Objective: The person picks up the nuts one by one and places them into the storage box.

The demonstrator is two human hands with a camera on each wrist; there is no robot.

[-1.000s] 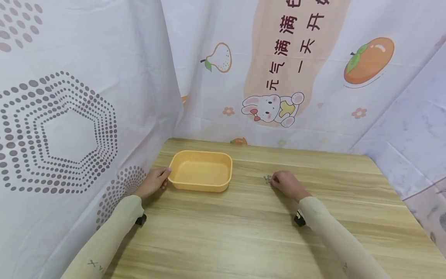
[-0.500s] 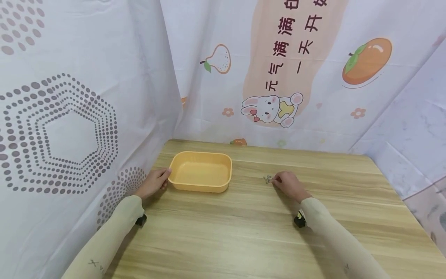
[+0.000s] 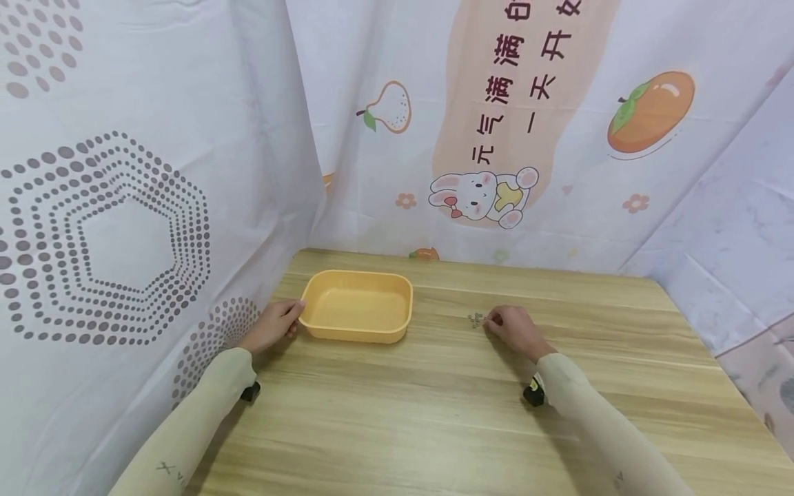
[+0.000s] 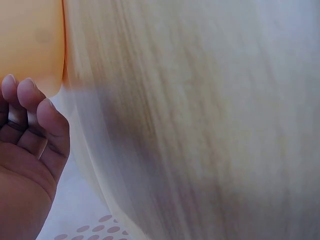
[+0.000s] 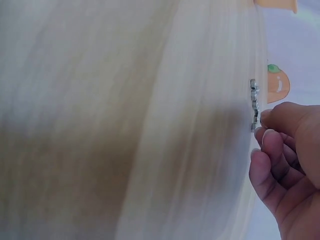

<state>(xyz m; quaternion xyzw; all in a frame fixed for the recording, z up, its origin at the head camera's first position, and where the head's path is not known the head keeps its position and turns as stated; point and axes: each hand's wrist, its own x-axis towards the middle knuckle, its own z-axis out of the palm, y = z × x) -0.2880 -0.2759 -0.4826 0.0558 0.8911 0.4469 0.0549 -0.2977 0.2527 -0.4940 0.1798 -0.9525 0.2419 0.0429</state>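
While left hand (image 3: 273, 325) pinches tray (image 3: 356, 335) at 9 o'clock, right hand (image 3: 515, 328) eased slightly toward 3 o'clock.
Metal bits (image 5: 254, 104) less covered; right fingers (image 5: 271, 143) narrow, can't tell if holding.

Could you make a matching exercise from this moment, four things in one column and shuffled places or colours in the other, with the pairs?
1. yellow tray
2. small metal nuts
3. left hand
4. right hand

A. clustered on the wooden table
B. just right of the cluster
C. yellow-orange, with rounded corners
D. at the tray's left end

Pairs: 1-C, 2-A, 3-D, 4-B
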